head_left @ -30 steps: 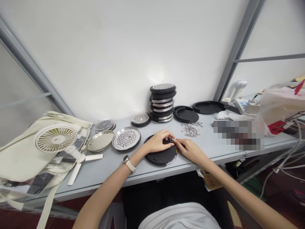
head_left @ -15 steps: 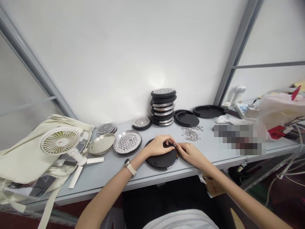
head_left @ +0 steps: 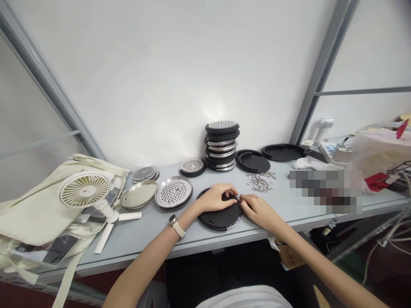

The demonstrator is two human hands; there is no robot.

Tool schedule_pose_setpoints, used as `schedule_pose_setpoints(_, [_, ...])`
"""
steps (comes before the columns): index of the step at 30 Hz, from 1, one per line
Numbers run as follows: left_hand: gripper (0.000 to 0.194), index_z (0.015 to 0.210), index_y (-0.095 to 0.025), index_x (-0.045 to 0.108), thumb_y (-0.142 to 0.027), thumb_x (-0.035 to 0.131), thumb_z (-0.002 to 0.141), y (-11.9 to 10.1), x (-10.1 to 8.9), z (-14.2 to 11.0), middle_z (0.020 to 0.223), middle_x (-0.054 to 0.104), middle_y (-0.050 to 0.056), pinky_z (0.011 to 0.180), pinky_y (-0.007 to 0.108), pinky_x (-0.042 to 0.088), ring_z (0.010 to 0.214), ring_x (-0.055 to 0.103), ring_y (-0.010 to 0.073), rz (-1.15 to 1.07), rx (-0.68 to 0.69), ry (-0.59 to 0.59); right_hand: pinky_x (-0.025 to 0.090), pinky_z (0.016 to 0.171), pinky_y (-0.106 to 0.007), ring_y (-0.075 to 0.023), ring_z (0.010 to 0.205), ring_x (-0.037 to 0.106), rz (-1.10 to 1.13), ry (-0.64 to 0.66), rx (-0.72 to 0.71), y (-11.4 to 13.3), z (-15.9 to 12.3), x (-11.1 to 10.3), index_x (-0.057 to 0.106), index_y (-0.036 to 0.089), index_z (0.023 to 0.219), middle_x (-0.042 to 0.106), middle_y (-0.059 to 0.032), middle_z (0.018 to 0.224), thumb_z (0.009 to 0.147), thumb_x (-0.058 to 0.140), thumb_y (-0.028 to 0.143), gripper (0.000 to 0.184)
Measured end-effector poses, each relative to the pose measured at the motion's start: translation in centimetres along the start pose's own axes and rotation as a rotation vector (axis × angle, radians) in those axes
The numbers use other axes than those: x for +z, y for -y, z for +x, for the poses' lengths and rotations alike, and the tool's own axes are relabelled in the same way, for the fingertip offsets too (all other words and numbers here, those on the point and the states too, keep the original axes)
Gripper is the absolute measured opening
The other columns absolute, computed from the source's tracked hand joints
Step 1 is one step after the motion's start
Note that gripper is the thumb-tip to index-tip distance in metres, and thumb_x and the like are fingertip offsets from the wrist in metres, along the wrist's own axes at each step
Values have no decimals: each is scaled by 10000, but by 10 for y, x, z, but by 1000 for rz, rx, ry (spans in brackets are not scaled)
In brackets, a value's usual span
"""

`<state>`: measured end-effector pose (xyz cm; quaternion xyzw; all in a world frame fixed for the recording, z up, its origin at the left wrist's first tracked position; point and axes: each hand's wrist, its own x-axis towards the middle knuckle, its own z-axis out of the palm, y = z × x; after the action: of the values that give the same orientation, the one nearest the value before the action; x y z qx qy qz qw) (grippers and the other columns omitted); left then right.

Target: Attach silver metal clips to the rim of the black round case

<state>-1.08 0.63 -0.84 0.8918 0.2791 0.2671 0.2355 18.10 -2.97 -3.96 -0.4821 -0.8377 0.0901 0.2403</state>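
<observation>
A black round disc (head_left: 216, 219) lies on the worktable in front of me, with a strip of shiny metal rim showing at its right side. My left hand (head_left: 220, 197) rests over its far part, fingers curled and thumb bent in at the rim. Meeting it there, my right hand (head_left: 257, 209) has its fingertips pinched together at the disc's right edge. A small shiny metal piece (head_left: 237, 198) shows between the two hands; its exact kind is mostly hidden by fingers. Just beyond lies a loose pile of wire clips (head_left: 259, 182).
Perforated metal discs (head_left: 173, 192) and plain metal plates (head_left: 138, 194) lie to the left. Behind stands a tall stack of black and metal discs (head_left: 221, 147), beside black discs (head_left: 255, 162). A white fan (head_left: 85, 189) and cream bag (head_left: 32, 205) occupy the far left; a plastic bag (head_left: 375, 149) sits right.
The whole view has shifted slightly. My right fingertips have moved a little at the disc's edge, and more of the shiny metal piece shows. Both hands stay at the disc.
</observation>
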Motion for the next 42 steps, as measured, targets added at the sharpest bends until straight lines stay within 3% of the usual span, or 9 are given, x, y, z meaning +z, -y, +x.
schedule_pose_setpoints(31, [174, 995, -158, 604, -212, 613, 829, 2, 1, -1, 961, 646, 31, 788, 261, 455, 798, 566, 135, -24, 33, 2, 380, 645, -292, -198, 667, 577, -32, -26, -27, -3, 0, 5, 558, 188, 755, 624, -53, 678, 986, 287, 278, 366])
schedule_pose_setpoints(42, [189, 1006, -159, 608, -225, 611, 829, 1, 0, -1, 971, 648, 38, 774, 259, 452, 802, 574, 138, -42, -14, 23, 373, 631, -282, -194, 651, 574, -35, -28, -31, -4, -2, 4, 546, 186, 745, 612, -49, 656, 981, 297, 269, 352])
